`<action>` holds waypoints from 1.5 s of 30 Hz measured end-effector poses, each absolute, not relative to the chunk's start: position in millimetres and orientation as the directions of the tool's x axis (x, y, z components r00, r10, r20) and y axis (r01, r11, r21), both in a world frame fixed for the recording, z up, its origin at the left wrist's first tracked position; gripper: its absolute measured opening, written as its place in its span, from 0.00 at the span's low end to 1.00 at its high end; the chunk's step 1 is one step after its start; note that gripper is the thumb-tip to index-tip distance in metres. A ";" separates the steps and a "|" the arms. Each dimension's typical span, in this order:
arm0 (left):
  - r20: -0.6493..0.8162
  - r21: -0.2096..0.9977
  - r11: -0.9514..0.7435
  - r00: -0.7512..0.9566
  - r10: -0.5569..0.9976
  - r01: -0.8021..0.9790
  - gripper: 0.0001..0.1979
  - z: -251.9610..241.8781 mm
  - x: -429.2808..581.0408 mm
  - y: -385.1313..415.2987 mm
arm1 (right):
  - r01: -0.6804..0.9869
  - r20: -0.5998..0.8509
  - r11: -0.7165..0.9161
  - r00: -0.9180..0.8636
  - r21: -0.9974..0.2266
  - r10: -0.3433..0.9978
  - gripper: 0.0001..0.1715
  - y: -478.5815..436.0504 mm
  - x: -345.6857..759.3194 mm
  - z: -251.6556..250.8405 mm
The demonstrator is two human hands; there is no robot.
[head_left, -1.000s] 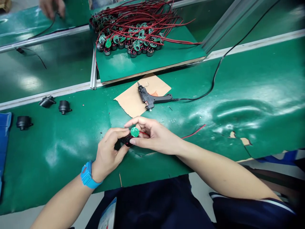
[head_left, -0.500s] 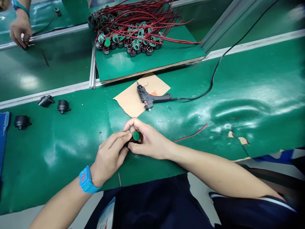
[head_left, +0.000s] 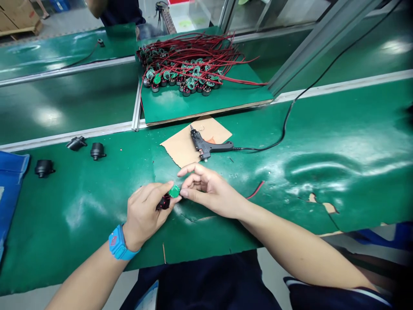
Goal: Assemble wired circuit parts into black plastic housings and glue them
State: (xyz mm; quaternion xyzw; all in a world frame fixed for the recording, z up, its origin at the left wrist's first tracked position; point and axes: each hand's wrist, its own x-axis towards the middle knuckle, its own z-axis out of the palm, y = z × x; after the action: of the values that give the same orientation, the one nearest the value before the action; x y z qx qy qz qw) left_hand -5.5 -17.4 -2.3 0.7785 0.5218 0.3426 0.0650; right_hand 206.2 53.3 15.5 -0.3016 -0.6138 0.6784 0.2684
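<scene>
My left hand (head_left: 146, 211), with a blue watch on the wrist, is closed round a small black part topped by a round green circuit board (head_left: 174, 191). My right hand (head_left: 206, 189) pinches the board's right edge with thumb and forefinger, the other fingers raised. A red and black wire (head_left: 255, 190) runs from under my right hand onto the green mat. Both hands rest just above the mat, near its front edge.
A black glue gun (head_left: 208, 145) lies on a brown card (head_left: 182, 146) behind my hands, its cable trailing right. A raised green board (head_left: 200, 101) carries several wired parts. Three black housings (head_left: 97, 151) sit at left beside a blue bin (head_left: 9, 181). A person stands at the far bench.
My hands moved slightly left and the green board now shows between my fingertips. The view tilted up. The other person's hand at top left has left the view.
</scene>
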 end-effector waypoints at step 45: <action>0.571 0.520 -0.419 0.062 0.819 0.744 0.12 5.6 -17.3 -13.2 | 0.368 0.193 0.541 -0.665 -0.756 0.722 0.19 60.9 240.9 47.7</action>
State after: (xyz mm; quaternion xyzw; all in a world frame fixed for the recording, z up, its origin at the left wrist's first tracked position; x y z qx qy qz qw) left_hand -17.3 -13.2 5.6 0.7274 0.5370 0.4249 0.0440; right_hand 240.9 60.9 47.7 -0.3239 -0.8413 0.3529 0.2504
